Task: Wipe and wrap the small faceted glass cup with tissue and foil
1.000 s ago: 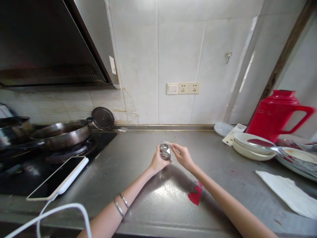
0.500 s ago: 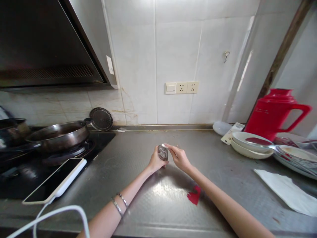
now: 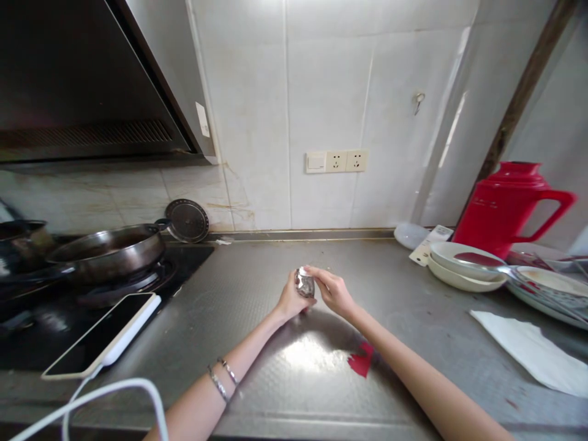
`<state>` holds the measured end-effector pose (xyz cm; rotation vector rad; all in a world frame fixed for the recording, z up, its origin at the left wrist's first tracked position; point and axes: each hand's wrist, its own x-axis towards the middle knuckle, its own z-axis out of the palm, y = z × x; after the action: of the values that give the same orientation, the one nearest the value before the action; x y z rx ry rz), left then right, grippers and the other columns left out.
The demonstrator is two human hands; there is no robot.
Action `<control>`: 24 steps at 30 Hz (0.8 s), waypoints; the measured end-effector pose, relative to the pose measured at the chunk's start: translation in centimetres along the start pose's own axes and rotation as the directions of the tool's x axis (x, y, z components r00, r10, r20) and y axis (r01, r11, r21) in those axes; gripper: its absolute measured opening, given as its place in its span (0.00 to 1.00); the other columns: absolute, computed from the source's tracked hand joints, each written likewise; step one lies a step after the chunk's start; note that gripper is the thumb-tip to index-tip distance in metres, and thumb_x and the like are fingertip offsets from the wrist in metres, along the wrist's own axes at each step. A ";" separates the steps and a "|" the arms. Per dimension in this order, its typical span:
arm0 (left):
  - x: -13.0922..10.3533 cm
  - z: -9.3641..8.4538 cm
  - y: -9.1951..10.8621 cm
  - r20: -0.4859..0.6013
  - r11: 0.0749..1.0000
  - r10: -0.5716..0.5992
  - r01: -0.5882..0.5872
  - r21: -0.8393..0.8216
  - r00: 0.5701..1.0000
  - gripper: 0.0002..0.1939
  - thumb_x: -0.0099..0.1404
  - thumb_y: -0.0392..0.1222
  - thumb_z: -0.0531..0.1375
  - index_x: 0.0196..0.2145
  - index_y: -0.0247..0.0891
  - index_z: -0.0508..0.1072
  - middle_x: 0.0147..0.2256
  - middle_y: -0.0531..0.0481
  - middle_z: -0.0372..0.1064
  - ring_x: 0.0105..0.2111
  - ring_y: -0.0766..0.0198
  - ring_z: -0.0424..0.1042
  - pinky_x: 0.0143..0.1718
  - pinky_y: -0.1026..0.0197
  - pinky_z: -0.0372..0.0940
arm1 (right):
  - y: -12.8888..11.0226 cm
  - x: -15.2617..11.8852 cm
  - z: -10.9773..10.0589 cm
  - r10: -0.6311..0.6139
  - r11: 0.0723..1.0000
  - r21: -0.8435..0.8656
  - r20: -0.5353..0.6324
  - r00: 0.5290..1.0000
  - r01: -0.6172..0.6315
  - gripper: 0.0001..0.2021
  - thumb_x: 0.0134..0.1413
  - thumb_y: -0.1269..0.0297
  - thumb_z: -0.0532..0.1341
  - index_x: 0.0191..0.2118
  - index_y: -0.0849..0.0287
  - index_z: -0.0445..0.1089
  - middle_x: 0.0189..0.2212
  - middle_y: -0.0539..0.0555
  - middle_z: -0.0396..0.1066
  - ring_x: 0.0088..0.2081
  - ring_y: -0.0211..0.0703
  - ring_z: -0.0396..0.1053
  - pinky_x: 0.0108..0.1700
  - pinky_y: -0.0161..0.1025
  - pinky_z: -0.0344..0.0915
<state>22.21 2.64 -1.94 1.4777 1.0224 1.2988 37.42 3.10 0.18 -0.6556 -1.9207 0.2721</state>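
Above the middle of the counter, my left hand (image 3: 293, 297) is closed round a small, shiny, see-through vessel (image 3: 305, 283) that looks like a glass jar. Its far side is covered by the fingers. Thumb and forefinger of my right hand (image 3: 333, 291) pinch a small white piece (image 3: 302, 271) at the upper edge of the jar; whether it is tissue or a lid I cannot make out. Nearer to me, a torn red scrap (image 3: 361, 359) lies on the metal counter (image 3: 257, 392) beside my right forearm.
To the left, a phone (image 3: 103, 334) with a white cable lies by the hob, where a steel pan (image 3: 110, 251) sits. On the right are stacked bowls (image 3: 463, 278), a red thermos jug (image 3: 505, 211) and a white paper sheet (image 3: 533, 352). Wall sockets (image 3: 346, 161) are behind.
The jar has turned slightly and shifted a little to the right in my left hand. The white piece stays at its top, pinched by my right hand.
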 end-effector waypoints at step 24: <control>1.9 -1.8 -0.5 0.039 0.999 -0.017 0.016 0.032 0.999 0.43 0.35 0.26 0.69 0.51 0.37 0.60 0.36 0.53 0.67 0.29 0.68 0.67 0.31 0.63 0.66 | 2.6 1.3 1.6 0.251 0.960 0.125 0.013 0.968 -0.250 0.16 0.62 0.61 0.52 0.50 0.56 0.72 0.48 0.56 0.74 0.50 0.48 0.72 0.52 0.47 0.67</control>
<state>20.61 4.81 -1.81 1.5101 1.0313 1.2423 36.43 6.17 -0.73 -0.8147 -1.8001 0.5470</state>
